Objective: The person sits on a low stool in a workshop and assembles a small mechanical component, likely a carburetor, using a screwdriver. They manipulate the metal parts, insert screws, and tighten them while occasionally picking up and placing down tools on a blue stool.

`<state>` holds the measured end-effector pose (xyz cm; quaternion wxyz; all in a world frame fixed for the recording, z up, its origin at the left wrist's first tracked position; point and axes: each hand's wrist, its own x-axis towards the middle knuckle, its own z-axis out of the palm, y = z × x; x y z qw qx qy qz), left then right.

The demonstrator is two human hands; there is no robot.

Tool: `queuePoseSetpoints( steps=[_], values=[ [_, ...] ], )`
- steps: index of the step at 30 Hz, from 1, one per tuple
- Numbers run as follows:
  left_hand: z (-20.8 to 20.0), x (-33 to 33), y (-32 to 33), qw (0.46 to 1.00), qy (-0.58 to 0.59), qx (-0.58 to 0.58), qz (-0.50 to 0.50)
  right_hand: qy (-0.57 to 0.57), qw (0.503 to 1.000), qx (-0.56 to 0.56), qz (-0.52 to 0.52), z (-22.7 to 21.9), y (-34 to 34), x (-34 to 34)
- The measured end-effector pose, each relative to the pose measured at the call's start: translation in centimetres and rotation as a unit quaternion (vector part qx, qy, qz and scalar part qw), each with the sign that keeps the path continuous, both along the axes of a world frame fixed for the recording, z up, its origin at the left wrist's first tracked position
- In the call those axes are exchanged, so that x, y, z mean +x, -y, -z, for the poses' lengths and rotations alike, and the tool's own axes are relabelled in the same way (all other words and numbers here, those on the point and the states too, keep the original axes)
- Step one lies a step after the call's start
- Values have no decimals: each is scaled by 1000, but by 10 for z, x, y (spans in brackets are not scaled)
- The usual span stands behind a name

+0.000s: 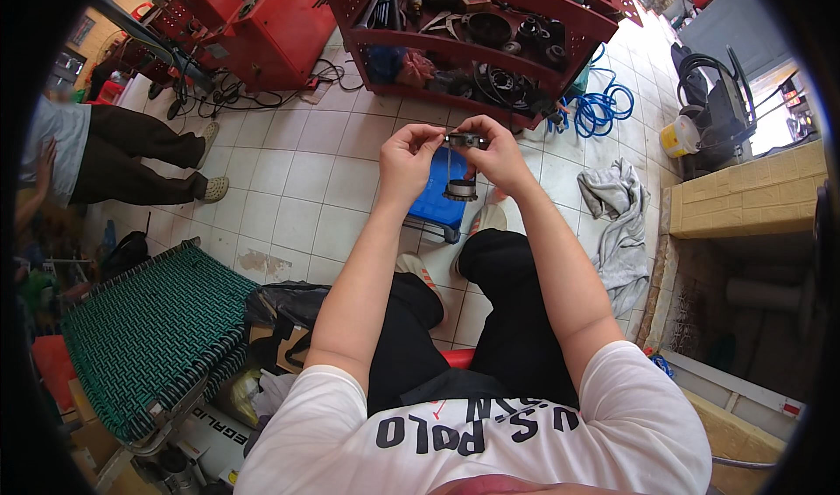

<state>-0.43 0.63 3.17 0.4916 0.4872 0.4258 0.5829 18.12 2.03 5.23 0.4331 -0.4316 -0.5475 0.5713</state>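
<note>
My right hand (500, 155) grips a dark ring-shaped metal part (465, 140), held up in front of me. Its fingers wrap the ring's right side. My left hand (408, 164) is closed in a pinch at the ring's left edge; whatever lies between the fingertips is too small to tell. A thin strand or rod (449, 167) hangs just below the left fingertips. Lower down, a second metal ring with a toothed rim (459, 190) appears over a low blue stool (429, 204); I cannot tell whether it rests there.
A red tool cart (376, 57) loaded with metal parts stands ahead. Coiled blue hose (604, 110) and a grey cloth (617, 224) lie on the tiles to the right. A green woven chair (162, 329) is at left. Another person (131, 149) stands at the far left.
</note>
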Motion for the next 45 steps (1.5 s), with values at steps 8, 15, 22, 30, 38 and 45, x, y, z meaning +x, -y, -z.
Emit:
queuePoseSetpoints(
  steps=[8, 15, 22, 30, 38, 45],
  values=[
    [-5, 6, 0, 992, 105, -74, -4, -17, 1000, 1, -7, 1, -2, 0],
    [3, 3, 0, 990, 64, -123, -7, 1, 1000, 10, -5, 1, -1, -2],
    [3, 4, 1, 993, 46, -104, -20, 0, 1000, -4, -4, -1, 0, -3],
    [-4, 6, 4, 996, 12, -82, -44, -6, 999, -35, -9, -4, 2, -1],
    [-4, 5, 5, 995, -75, -11, -62, -38, 992, -112, -37, -8, 2, 1],
    [-4, 6, 5, 987, -143, 45, -60, -107, 973, -190, -71, 0, -5, 9]
  ],
)
